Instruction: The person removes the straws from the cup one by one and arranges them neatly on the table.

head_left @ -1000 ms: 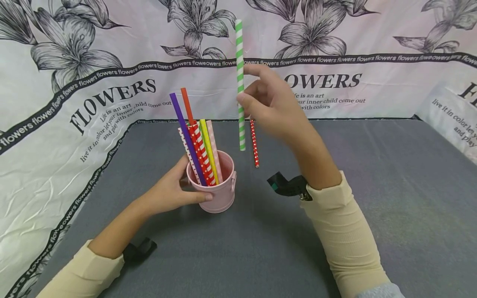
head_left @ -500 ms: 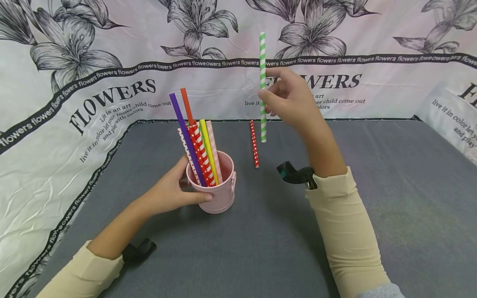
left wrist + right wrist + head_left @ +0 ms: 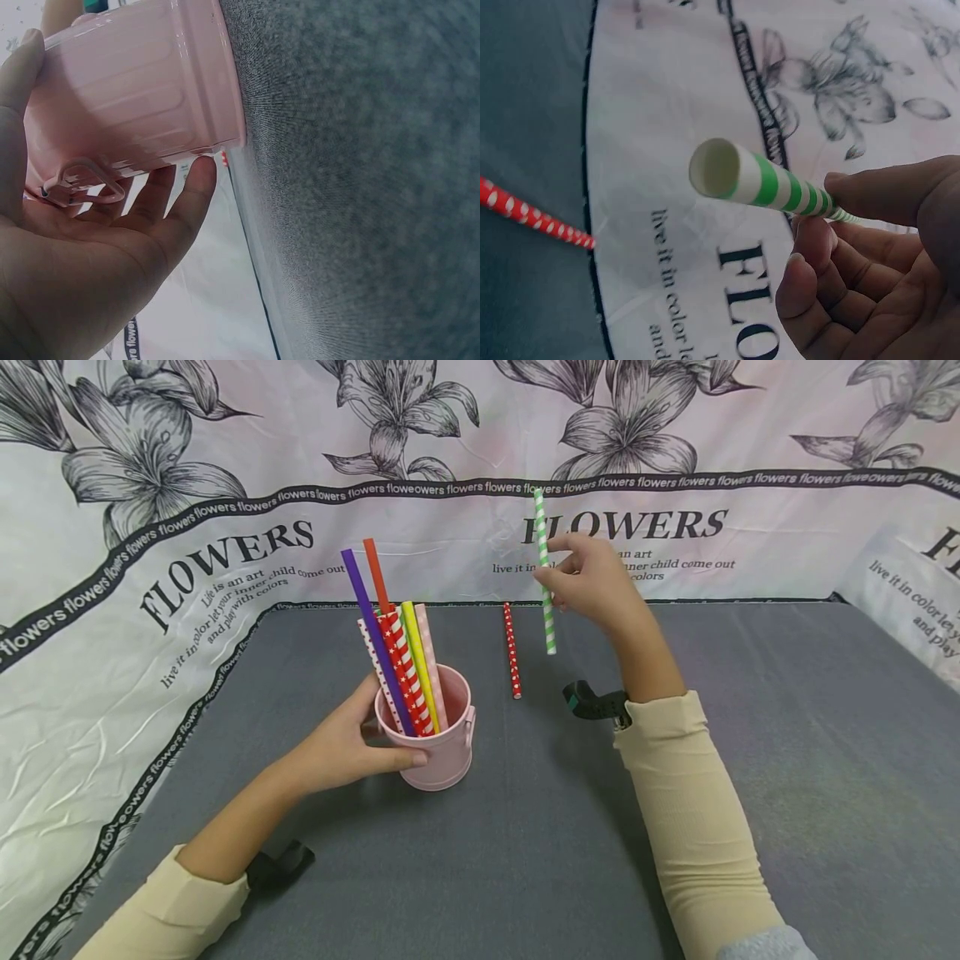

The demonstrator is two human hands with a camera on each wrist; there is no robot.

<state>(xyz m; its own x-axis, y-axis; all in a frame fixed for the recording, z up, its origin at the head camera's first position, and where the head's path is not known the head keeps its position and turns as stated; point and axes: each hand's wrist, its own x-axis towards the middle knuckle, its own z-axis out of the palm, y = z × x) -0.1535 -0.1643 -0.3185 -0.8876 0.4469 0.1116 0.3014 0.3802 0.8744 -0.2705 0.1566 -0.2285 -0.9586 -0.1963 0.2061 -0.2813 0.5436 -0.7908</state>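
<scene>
My right hand (image 3: 592, 578) pinches a green-and-white striped paper straw (image 3: 543, 572) between thumb and fingers, near its middle. The straw stands almost upright at the back of the table; its hollow end (image 3: 714, 168) faces the camera in the right wrist view. My left hand (image 3: 348, 735) grips a small pink metal bucket (image 3: 442, 760), thumb across the front and fingers behind it. In the left wrist view the fingers curve along the bucket's side (image 3: 120, 97), by a wire handle loop (image 3: 90, 184). Several straws lean left in the bucket, among them purple (image 3: 377, 639), orange (image 3: 376, 572) and yellow (image 3: 420, 660) ones.
A red straw with white dots (image 3: 512, 652) lies on the grey tabletop (image 3: 480, 877), between the bucket and my right hand. Behind the table hangs a white cloth (image 3: 435, 543) printed with flowers and lettering. Black straps are on both wrists.
My right hand has carried the striped straw to the right, away from above the bucket, and then lower. The straw now tilts slightly. My left hand and the bucket stay in place.
</scene>
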